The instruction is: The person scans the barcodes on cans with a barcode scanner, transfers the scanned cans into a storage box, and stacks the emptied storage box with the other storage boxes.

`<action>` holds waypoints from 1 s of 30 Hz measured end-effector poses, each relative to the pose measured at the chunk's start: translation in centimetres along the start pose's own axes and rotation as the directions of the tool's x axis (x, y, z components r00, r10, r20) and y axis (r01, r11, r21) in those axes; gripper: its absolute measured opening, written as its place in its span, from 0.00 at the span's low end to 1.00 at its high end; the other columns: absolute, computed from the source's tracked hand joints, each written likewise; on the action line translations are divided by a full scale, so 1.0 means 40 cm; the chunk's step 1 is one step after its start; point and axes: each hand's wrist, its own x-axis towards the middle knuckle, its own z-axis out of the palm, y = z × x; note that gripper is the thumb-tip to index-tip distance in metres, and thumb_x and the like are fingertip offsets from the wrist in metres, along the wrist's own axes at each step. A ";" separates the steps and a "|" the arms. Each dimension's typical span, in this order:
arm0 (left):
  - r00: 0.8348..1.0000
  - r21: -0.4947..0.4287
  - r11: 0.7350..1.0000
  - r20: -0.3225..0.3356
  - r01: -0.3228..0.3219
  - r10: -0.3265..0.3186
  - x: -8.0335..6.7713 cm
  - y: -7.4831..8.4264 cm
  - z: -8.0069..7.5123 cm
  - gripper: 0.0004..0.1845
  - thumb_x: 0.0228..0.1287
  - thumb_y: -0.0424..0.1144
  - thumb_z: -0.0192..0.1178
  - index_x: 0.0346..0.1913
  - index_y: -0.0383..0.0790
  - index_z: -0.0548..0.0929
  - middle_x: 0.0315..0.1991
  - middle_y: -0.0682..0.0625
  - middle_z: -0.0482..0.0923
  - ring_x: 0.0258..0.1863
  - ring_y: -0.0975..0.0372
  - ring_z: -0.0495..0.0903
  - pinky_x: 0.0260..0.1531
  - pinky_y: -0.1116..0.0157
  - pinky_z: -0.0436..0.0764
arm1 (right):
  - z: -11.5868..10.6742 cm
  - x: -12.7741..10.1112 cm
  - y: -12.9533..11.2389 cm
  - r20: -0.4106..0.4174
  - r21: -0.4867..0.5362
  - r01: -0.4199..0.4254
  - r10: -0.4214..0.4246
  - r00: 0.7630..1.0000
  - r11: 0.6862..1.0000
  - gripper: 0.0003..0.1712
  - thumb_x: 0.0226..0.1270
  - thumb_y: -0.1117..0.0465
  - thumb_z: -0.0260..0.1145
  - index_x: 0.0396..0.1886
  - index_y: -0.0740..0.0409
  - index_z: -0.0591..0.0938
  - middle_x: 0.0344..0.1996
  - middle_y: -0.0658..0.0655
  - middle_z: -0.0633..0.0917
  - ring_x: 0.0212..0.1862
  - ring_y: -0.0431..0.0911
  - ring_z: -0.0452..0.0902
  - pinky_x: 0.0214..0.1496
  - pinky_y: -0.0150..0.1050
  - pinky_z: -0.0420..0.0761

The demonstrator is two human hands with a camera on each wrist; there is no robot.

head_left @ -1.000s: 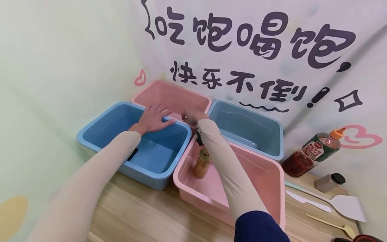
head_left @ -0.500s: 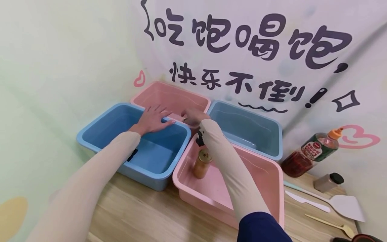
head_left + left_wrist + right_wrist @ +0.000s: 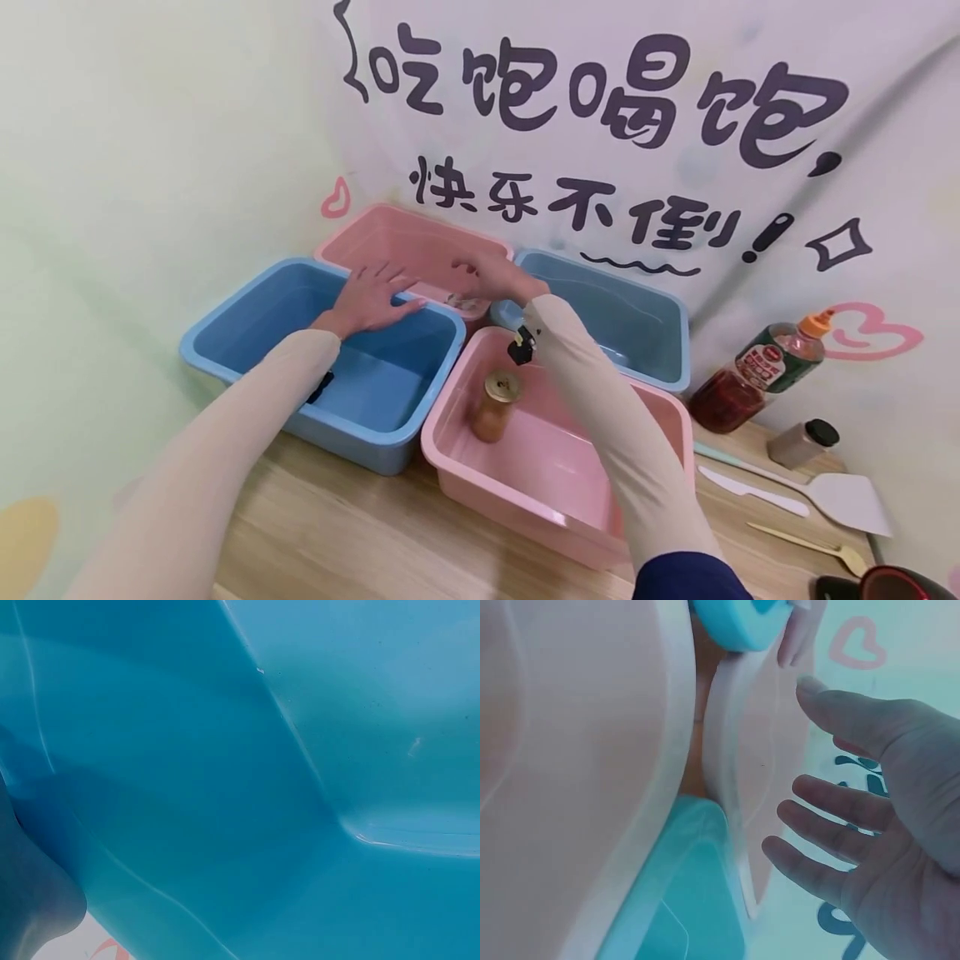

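My left hand (image 3: 371, 296) lies over the far rim of the front-left blue basin (image 3: 405, 433) with its fingers straight and spread. Part of that hand (image 3: 37, 900) shows at the left edge of the left wrist view, beside the basin's blue wall. My right hand (image 3: 491, 275) hovers over the near corner of the back pink basin (image 3: 352, 237). The right wrist view shows its palm (image 3: 877, 817) with fingers apart and nothing held. A gold-brown drink can (image 3: 491, 412) stands upright inside the front pink basin (image 3: 525, 508), below the right forearm.
A second blue basin (image 3: 681, 333) stands back right, the basins packed close together. Right of them are a red sauce bottle (image 3: 757, 375), a small black-capped jar (image 3: 802, 442), a spatula (image 3: 843, 500), a white knife (image 3: 753, 490) and a yellowish utensil (image 3: 813, 543) on the wooden table (image 3: 322, 525).
My right hand has lifted from the back pink basin's rim and moved slightly right, its curled fingers now spread. The left hand stays on the blue rim. The head view has shifted a little.
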 end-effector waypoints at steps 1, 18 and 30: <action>1.000 -0.004 1.000 -0.001 0.000 0.000 -0.001 -0.001 0.000 0.39 0.68 0.68 0.45 0.76 0.52 0.65 0.79 0.45 0.58 0.79 0.45 0.52 0.75 0.39 0.48 | -0.003 -0.008 0.001 -0.005 -0.002 0.014 -0.014 1.000 1.000 0.32 0.65 0.61 0.71 0.68 0.56 0.74 0.65 0.58 0.77 0.64 0.54 0.74 0.65 0.48 0.77; 1.000 -0.024 1.000 0.010 0.005 -0.004 -0.006 0.001 -0.008 0.38 0.69 0.66 0.46 0.76 0.50 0.65 0.79 0.44 0.57 0.79 0.44 0.51 0.75 0.38 0.45 | -0.008 -0.215 -0.005 -0.023 0.051 0.113 -0.112 0.993 0.992 0.29 0.63 0.61 0.72 0.65 0.53 0.78 0.63 0.55 0.80 0.62 0.56 0.76 0.63 0.50 0.79; 1.000 -0.011 1.000 0.000 -0.002 0.002 0.001 -0.002 0.000 0.38 0.69 0.65 0.49 0.75 0.48 0.67 0.78 0.42 0.59 0.78 0.44 0.54 0.75 0.37 0.48 | 0.051 -0.337 -0.009 -0.045 0.062 0.083 -0.080 0.996 0.995 0.34 0.57 0.56 0.78 0.63 0.58 0.79 0.56 0.60 0.83 0.56 0.55 0.79 0.54 0.50 0.84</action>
